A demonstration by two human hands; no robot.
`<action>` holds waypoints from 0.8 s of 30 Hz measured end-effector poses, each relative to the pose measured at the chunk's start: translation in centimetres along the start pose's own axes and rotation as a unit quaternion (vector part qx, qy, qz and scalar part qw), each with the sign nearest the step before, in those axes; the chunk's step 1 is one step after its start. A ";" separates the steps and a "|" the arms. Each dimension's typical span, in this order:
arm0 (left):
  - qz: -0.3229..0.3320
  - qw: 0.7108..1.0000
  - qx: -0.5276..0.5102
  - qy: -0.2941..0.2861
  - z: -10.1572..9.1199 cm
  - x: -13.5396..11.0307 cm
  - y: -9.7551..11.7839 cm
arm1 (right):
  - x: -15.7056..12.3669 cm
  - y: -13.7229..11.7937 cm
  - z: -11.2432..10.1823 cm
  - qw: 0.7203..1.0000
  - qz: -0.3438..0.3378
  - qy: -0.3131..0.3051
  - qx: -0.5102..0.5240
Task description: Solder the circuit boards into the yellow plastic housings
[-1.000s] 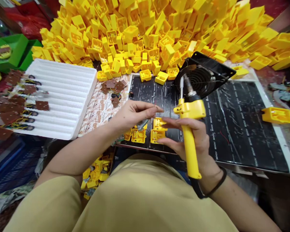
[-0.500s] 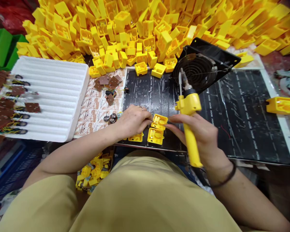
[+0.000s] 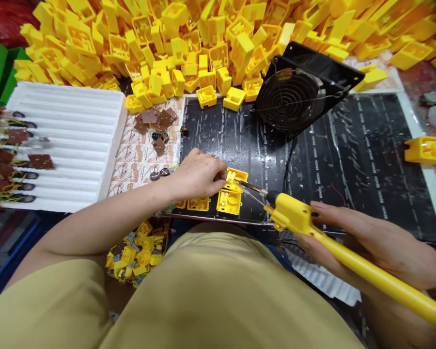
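My left hand [image 3: 199,173] rests on the black work mat [image 3: 349,160], its fingers pinched on a small yellow plastic housing [image 3: 235,175]. Another yellow housing [image 3: 229,202] lies just in front of it, with two more [image 3: 198,204] to the left at the mat's edge. My right hand [image 3: 378,245] is closed around the long handle of a yellow soldering iron [image 3: 301,219]. The iron lies almost level, and its metal tip [image 3: 241,183] touches the housing that my left hand steadies.
A huge heap of yellow housings [image 3: 218,39] fills the back. A black fan [image 3: 294,97] stands on the mat behind the work spot. A white foam tray [image 3: 72,140] with brown circuit boards [image 3: 39,161] lies left. More yellow parts [image 3: 136,254] sit below the table edge.
The soldering iron swung down from upright to nearly level, and its tip now meets the housing. My right hand slid back to the right. My left hand settled onto the housing.
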State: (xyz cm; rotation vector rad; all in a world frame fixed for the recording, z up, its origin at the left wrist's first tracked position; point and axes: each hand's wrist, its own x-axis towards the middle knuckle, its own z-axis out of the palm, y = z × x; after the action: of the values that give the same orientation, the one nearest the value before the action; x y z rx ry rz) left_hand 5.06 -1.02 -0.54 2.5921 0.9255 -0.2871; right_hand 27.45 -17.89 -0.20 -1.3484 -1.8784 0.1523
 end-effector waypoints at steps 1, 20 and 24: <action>0.001 1.000 0.002 -0.004 -0.1 0.1 0.0 | 0.5 0.3 0.4 0.999 -0.050 -0.013 0.013; 0.019 1.000 0.019 -0.008 -0.4 0.9 -0.1 | 2.1 1.3 0.0 0.985 -0.147 -0.085 0.020; 0.029 0.999 0.037 -0.008 -0.6 1.0 -0.1 | 0.7 2.4 -0.9 0.995 -0.054 -0.078 -0.004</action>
State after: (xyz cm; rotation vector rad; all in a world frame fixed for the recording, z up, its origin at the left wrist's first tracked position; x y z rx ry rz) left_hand 5.80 -0.13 -0.31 2.6748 0.8473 -0.3327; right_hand 29.81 -16.62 -0.48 -1.2682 -2.0788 0.2013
